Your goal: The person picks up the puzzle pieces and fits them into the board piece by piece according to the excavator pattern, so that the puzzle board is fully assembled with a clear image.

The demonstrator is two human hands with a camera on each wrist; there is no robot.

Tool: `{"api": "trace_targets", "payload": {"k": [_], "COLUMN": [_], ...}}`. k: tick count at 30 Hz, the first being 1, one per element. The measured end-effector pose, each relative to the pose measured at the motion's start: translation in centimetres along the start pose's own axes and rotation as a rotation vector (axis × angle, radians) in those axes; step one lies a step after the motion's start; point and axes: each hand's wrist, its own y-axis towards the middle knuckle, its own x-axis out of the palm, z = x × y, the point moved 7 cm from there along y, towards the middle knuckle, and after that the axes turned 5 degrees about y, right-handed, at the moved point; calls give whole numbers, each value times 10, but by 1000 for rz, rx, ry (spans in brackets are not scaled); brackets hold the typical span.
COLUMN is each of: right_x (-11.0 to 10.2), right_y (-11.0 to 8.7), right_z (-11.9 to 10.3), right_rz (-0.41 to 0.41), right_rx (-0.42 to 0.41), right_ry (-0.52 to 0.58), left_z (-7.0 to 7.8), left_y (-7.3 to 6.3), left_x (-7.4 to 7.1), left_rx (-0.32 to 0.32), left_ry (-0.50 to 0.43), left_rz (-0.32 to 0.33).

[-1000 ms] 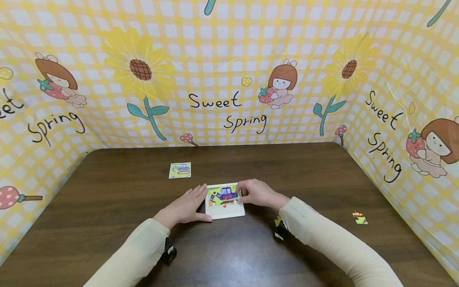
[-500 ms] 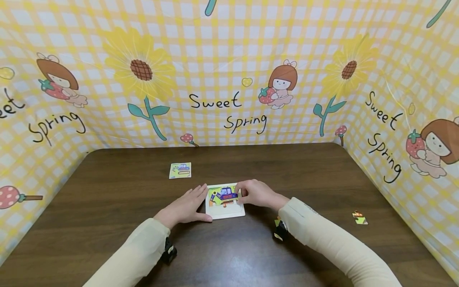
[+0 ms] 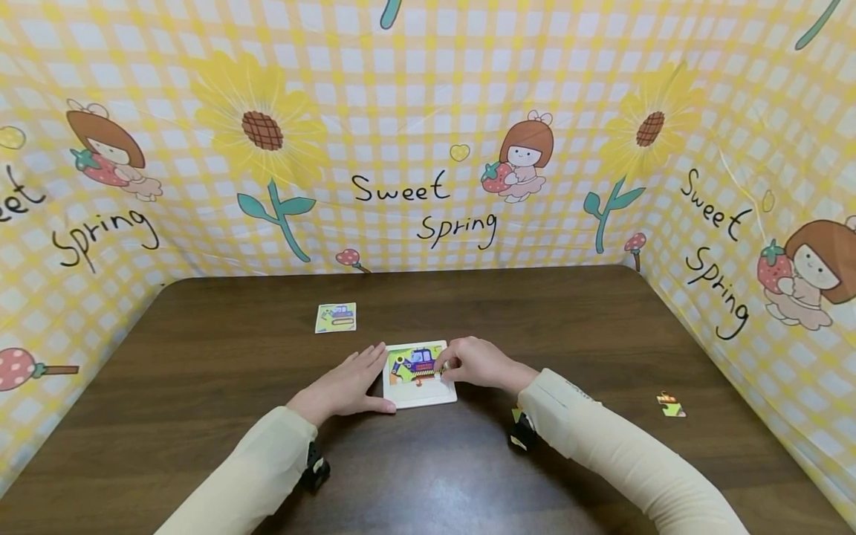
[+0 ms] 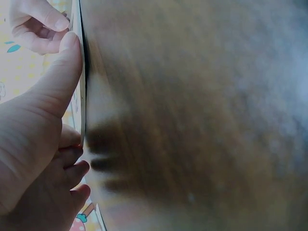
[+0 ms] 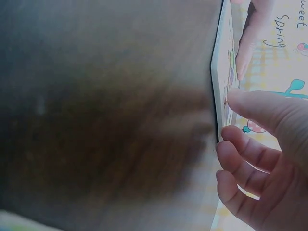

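Observation:
A jigsaw puzzle tray [image 3: 421,402] with a white border lies on the brown table [image 3: 401,475]. The pieces in its upper part form a blue and green digger picture [image 3: 409,367]; its lower part shows bare white. My left hand [image 3: 344,386] lies along the tray's left side, fingers extended, thumb at the near corner. Over the right edge, my right hand [image 3: 483,364] pinches a small puzzle piece [image 3: 444,366] between thumb and forefinger, mostly hidden by the fingers. In the right wrist view, the right thumb [image 5: 255,108] is low over the tray.
A small picture card [image 3: 336,318] with the same digger lies behind the tray to the left. One loose puzzle piece [image 3: 672,406] sits far right. Another yellow-green piece [image 3: 517,413] shows partly beneath the right wrist. A checked cloth [image 3: 428,134] walls the table's back and sides.
My right thumb and forefinger have shifted slightly left and toward me at the tray's right edge, uncovering the upper right corner of the picture. My left hand stays put.

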Motion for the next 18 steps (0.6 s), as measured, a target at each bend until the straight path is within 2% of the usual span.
{"api": "trace_targets", "payload": {"k": [7,18], "right_x": [-10,-32], "right_y": [-12,-68], "right_z": [-2,17], "right_rz": [5,37], "right_rx": [-25,-25], "right_ry": [42,145], "left_z": [1,-2], "left_y": [1,0], "left_x": [1,1], "left_rx": [1,1], "left_ry": [-5,-7], "left_rz": [-4,4]}}
